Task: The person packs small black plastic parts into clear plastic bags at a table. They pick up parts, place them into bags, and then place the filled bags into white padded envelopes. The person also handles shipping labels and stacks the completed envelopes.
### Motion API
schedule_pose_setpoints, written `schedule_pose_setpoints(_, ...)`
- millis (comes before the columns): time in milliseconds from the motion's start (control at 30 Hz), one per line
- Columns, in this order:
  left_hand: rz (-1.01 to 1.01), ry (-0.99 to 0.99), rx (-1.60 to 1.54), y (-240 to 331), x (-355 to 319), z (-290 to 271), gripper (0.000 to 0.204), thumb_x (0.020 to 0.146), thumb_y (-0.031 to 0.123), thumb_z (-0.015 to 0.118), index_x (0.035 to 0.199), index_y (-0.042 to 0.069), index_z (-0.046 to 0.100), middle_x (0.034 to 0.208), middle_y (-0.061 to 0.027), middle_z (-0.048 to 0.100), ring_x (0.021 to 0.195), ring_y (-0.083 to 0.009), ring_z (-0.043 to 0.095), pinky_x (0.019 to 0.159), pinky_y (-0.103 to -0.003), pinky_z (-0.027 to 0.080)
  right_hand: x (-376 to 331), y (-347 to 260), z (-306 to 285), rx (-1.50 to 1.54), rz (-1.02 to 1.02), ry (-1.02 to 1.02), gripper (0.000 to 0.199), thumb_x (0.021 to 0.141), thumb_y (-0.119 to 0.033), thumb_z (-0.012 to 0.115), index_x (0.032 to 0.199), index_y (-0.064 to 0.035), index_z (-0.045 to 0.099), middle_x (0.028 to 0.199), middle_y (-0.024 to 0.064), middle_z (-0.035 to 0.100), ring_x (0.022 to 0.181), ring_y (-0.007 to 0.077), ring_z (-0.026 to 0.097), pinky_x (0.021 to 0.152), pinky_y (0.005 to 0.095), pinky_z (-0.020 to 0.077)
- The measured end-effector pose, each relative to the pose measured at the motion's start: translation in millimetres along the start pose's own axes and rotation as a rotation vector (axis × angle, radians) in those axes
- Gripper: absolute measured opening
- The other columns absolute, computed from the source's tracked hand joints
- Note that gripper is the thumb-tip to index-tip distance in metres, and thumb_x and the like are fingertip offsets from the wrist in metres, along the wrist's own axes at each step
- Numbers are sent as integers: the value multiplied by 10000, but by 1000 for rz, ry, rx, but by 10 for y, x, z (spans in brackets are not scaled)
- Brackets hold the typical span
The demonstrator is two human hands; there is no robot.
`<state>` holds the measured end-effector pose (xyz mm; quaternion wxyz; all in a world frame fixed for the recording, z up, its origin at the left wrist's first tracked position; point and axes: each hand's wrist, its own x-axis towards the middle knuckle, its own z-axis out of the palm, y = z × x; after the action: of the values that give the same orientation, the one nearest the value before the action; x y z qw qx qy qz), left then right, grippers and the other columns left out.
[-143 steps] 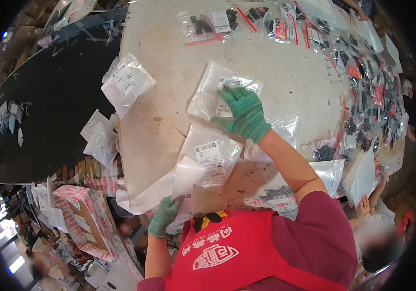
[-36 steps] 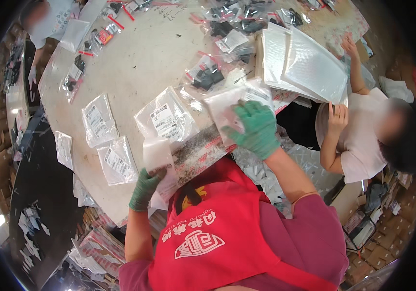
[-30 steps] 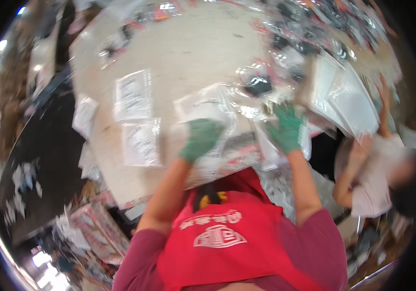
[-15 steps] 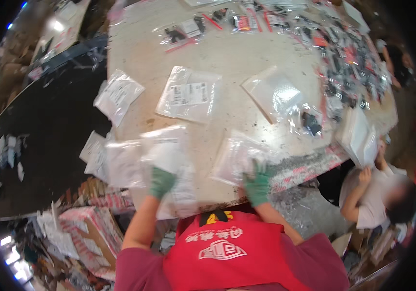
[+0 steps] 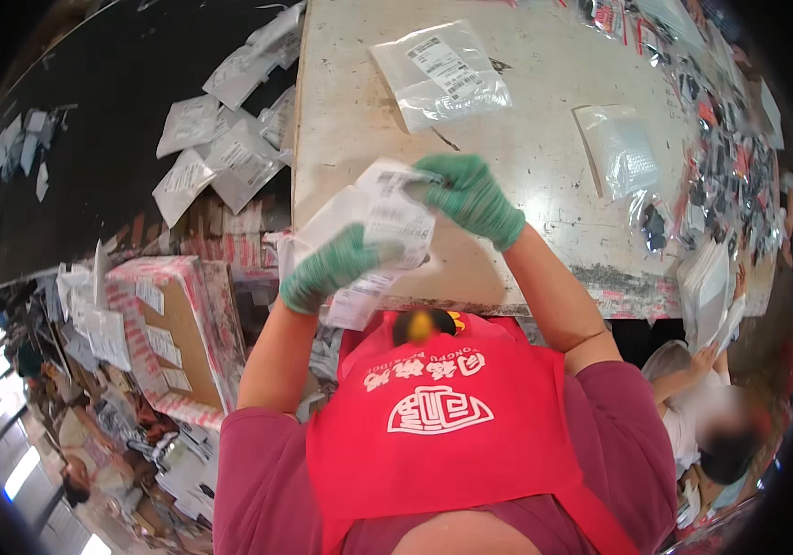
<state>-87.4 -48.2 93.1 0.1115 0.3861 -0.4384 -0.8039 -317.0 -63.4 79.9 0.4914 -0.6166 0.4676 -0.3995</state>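
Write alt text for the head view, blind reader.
Two green-gloved hands, left hand and right hand, hold a bundle of clear labelled bags over the edge of a worn pale table. More bags lie on it.

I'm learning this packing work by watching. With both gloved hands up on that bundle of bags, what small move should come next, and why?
Probably lower the bundle of clear bags onto the bare table just ahead. Left hand and right hand both hold it in the air over the near edge, so neither hand is free.
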Motion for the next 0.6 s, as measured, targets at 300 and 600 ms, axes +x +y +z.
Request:
schedule_pose_setpoints(300, -31, 55, 414, -92, 450, 1318, 243, 850, 170, 632, 1024, 4, 667, 842, -76, 682, 801, -132, 618, 719, -313, 483, -1379, 320, -594, -300, -45, -195, 376, 826, -248, 665, 1163, -93, 607, 999, 139, 656, 823, 252, 651, 709, 347, 542)
schedule_pose_setpoints(600, -260, 218, 324, -858, 456, 1421, 270, 838, 122, 600, 1068, 2, 673, 898, -52, 703, 840, -95, 597, 767, -286, 478, -1478, 633, -3076, -754, -285, 346, 269, 901, -164, 560, 1126, -32, 628, 1104, 159, 630, 1010, 285, 610, 866, 350, 499)
